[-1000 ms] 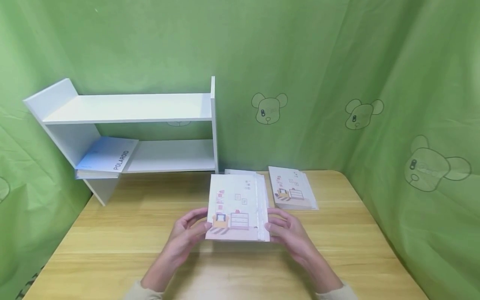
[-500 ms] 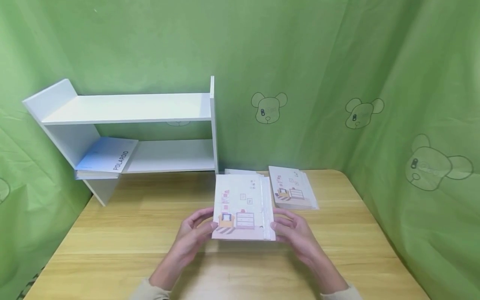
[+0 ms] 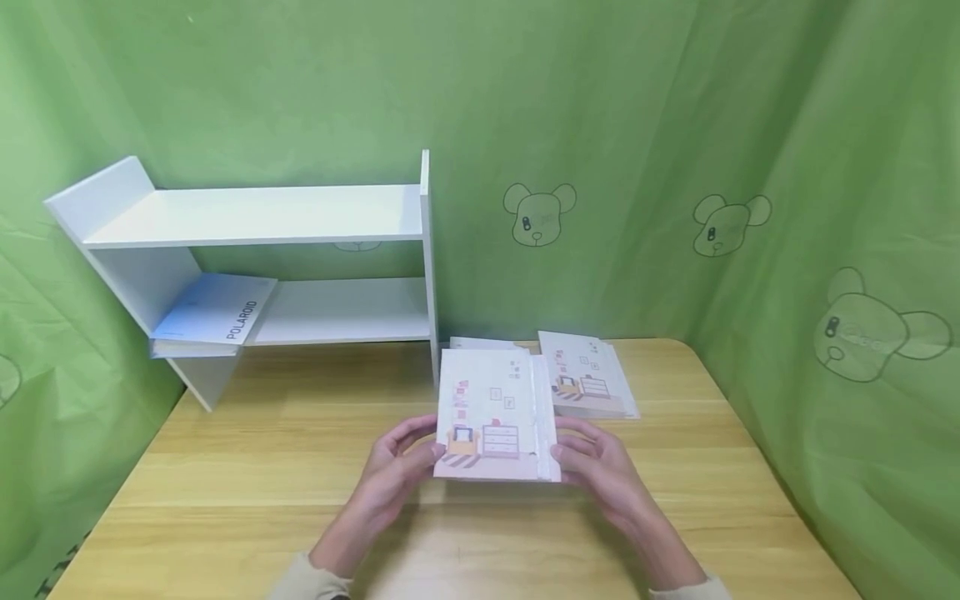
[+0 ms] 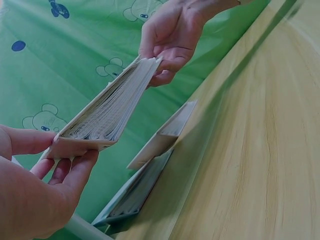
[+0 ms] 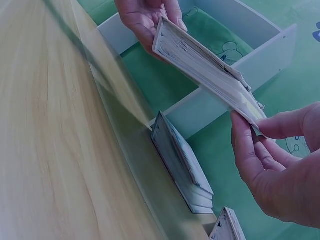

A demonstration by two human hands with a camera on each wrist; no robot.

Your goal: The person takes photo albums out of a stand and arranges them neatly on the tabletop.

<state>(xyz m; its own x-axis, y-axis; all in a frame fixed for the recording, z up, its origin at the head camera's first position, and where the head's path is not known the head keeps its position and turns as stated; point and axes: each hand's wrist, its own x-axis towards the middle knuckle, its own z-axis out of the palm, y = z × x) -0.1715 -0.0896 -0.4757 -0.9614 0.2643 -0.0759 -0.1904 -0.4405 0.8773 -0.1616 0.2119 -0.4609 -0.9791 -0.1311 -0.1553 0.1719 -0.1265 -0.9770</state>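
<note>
- Album point(image 3: 487, 400) is held above the table point(image 3: 262, 475), cover up, between both hands
- Pages point(image 4: 110, 107) could be fanned loose, or the album dropped, if the right pinch were slackened
- Right album point(image 3: 588, 375) could be knocked by too far a reach
- Spine point(image 4: 80, 146) is clamped by the left hand point(image 3: 393, 471), the opposite side by the right hand point(image 3: 600, 471), thumbs and fingers parted only by its thickness

The left hand point(image 3: 393, 468) and right hand point(image 3: 602, 471) are facing each other, pinching, thumbs point(image 3: 422, 457) uppermost; both forearms point(image 3: 341, 537) are slanting inward.
</note>
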